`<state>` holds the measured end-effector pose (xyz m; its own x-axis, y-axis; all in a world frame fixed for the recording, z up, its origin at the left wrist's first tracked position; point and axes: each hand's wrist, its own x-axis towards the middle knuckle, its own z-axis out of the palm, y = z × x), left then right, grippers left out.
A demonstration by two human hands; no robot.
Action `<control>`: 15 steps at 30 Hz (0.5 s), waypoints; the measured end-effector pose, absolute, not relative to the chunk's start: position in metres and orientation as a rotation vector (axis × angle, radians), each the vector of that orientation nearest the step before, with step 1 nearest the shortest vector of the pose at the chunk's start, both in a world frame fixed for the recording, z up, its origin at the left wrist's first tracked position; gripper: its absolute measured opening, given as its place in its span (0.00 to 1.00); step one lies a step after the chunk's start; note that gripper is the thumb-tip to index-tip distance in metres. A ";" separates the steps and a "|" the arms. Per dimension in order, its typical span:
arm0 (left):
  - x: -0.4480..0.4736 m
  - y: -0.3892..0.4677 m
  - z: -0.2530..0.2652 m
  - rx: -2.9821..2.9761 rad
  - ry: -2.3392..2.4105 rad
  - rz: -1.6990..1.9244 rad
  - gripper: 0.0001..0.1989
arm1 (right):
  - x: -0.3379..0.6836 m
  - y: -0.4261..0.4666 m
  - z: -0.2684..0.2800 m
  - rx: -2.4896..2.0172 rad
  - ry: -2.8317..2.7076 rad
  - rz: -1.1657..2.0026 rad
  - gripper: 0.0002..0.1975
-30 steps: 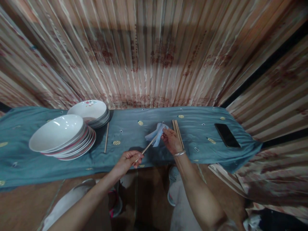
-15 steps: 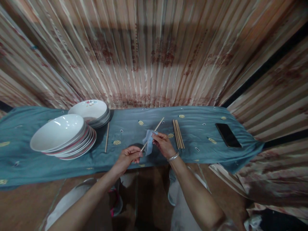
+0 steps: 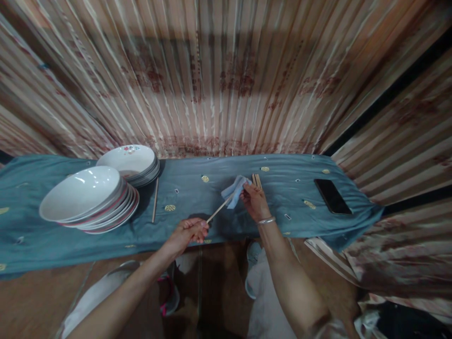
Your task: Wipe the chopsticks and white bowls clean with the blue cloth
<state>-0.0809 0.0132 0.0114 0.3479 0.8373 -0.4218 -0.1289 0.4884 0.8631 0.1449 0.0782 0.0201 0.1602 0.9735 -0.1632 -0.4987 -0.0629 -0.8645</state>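
Observation:
My left hand [image 3: 190,230] pinches the near end of a chopstick [image 3: 219,210], which slants up and to the right above the table's front part. A light blue cloth [image 3: 233,192] is folded about the chopstick's far end, and my right hand [image 3: 253,200] is closed on it. The chopstick's far tip is hidden by the cloth and fingers. Just behind my right hand lies a group of several chopsticks [image 3: 257,180], mostly covered by that hand. A single chopstick [image 3: 155,200] lies by itself to the left, beside the bowls.
On the left stand a stack of large white bowls [image 3: 81,193] with red-striped rims and, behind it, a second stack of white bowls [image 3: 129,157] with a flower print. A black phone [image 3: 332,196] lies at the right. A blue-green cloth covers the table [image 3: 190,167]; a pleated curtain [image 3: 212,94] hangs behind.
My right hand has slid the cloth up and to the right along the chopstick, towards its far end, and now covers part of the chopstick group. My left hand keeps its pinch nearly in place.

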 end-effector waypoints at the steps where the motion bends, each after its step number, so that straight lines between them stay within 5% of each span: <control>1: -0.081 0.013 0.012 0.801 1.016 0.731 0.19 | 0.143 0.077 0.022 -0.964 -0.583 1.345 0.16; 15: -0.080 0.016 0.014 0.581 1.003 0.827 0.15 | 0.098 0.059 0.016 -0.970 -0.695 1.525 0.18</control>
<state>-0.0798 0.0164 0.0142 0.2887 0.8199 -0.4944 -0.3290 0.5700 0.7529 0.0978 0.0595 0.0159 -0.0167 0.9797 -0.1998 -0.4914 -0.1821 -0.8517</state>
